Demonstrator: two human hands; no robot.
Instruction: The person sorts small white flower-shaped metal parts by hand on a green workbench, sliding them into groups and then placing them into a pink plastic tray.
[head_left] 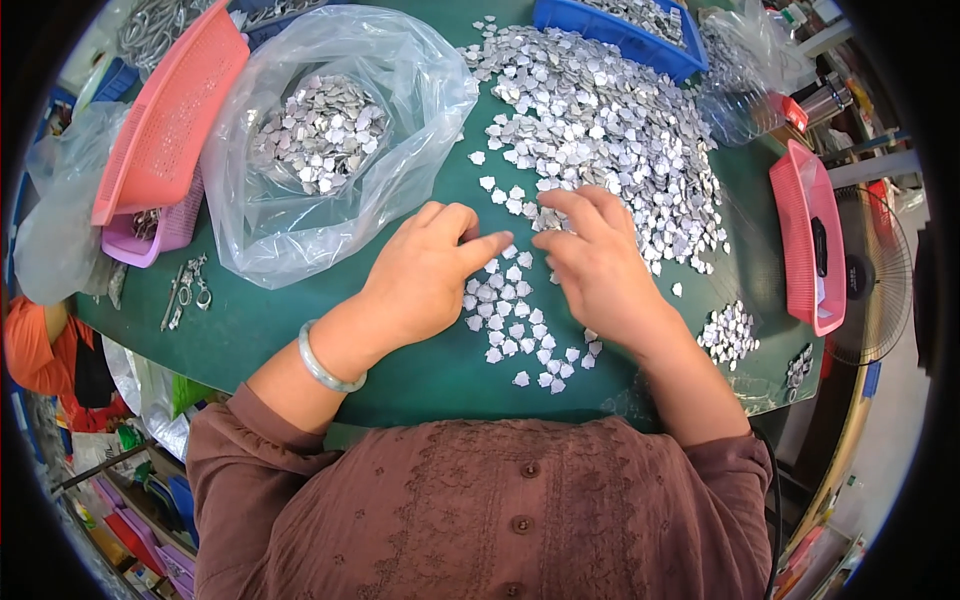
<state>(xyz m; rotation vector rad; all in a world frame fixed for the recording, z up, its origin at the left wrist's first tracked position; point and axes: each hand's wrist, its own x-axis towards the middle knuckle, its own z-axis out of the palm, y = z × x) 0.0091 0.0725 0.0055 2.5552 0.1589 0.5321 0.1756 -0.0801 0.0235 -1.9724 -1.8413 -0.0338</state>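
Standing well to the left of the left hand (430,265), a pink basket (165,125) rests tilted above a purple basket (170,225). Just beyond the same hand, a clear plastic bag (250,235) contains silver pieces (325,135). The left hand is partly curled, index finger extended; whether it pinches anything cannot be told. Between and nearer than the two hands lies a loose group of flat silver pieces (515,325); a large silver heap (610,130) spreads beyond the right hand (600,265). That hand's fingers are bent and parted, with nothing visibly gripped. Right of its forearm are a small silver cluster (730,335) and, farther out, another pink basket (805,235). Possible faults: the right hand, dragging across the heap's edge, could mix stray pieces into the loose group; the left hand, snagging the bag, could spill its contents onto the desk (290,325).
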